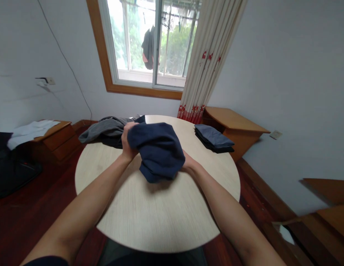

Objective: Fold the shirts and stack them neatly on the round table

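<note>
A bunched navy blue garment (pixel 161 149) is held up above the middle of the round table. Its exact kind cannot be made out in these folds. My left hand (pixel 128 139) is closed on its left side, with a bit of the cloth sticking up past the fingers. On the other side, my right hand (pixel 186 162) reaches behind or into the fabric; its fingers are hidden, and only the wrist side shows.
Loose grey and black clothes (pixel 108 129) lie in a heap at the table's (pixel 149 221) back left. Folded dark garments (pixel 213 137) are stacked at its right edge. A wooden cabinet (pixel 235 120) stands behind them, near the curtain (pixel 205 55).
</note>
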Action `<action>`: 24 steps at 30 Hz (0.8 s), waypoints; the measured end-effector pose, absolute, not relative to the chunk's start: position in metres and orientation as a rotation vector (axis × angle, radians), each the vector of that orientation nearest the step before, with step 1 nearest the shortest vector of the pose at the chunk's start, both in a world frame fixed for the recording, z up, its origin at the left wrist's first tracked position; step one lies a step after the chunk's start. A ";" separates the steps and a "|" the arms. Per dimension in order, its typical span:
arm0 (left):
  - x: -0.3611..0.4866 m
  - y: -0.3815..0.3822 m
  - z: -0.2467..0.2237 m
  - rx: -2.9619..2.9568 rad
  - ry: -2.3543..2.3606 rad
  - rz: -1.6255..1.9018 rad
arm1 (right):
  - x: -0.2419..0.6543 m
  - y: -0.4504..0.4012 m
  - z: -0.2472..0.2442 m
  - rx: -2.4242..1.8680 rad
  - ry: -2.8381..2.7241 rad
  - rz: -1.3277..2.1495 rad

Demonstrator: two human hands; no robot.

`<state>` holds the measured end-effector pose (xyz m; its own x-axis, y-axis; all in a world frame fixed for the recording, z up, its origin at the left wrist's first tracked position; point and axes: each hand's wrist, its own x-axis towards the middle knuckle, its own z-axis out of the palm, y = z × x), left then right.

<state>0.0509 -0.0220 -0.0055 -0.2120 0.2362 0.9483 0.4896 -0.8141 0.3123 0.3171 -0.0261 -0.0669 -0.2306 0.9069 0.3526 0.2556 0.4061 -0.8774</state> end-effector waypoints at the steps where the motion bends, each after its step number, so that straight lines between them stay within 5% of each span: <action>1: 0.040 -0.015 -0.005 -1.783 -0.958 -2.167 | 0.322 -0.023 -0.064 -1.041 -1.656 0.873; 9: 0.007 0.006 -0.009 -1.735 -1.329 -2.122 | 0.366 0.004 -0.043 -1.119 -0.925 0.723; 18: 0.086 -0.035 -0.038 -2.916 -0.813 -1.199 | 0.300 -0.029 -0.060 -0.820 -1.658 0.987; 24: 0.075 -0.037 -0.013 -2.569 -0.971 -1.343 | 0.320 -0.032 -0.036 -0.713 -1.711 1.000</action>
<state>0.0749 -0.0369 -0.0129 0.4134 0.4959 0.7636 0.5698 -0.7950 0.2079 0.3204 -0.0317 -0.0364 -0.3376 0.8236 0.4558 0.0069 0.4864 -0.8737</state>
